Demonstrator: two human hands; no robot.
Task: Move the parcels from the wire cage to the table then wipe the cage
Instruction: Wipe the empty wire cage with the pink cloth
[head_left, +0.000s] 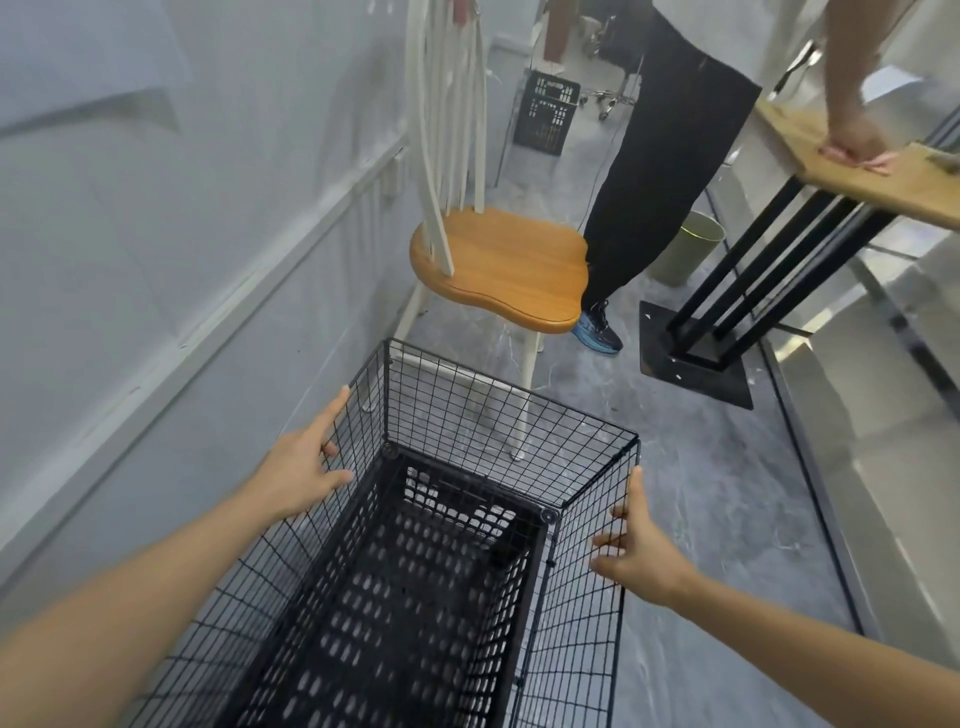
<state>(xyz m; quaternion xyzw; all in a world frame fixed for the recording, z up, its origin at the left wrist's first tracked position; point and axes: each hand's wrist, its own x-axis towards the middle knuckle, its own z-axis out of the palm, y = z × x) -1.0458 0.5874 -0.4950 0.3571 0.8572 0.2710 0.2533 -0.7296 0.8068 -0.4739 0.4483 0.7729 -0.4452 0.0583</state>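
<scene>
A black wire cage (511, 395) stands open-topped on the floor in front of me. Inside it sits a black perforated plastic crate (415, 571); no parcels show in it. My left hand (298, 470) grips the cage's left panel near the top rim, index finger stretched along the wire. Over on the right panel, my right hand (641, 551) holds on with its fingers hooked into the mesh. The wooden-topped table (909, 192) is at the upper right.
A chair (498, 265) with a wooden seat and white spindles stands just beyond the cage. Another person (665, 156) stands by the table, a hand on a pink cloth (857, 156). The table's black base (691, 364), a green bin (685, 249) and a far black crate (548, 111) are on the floor. A wall runs along the left.
</scene>
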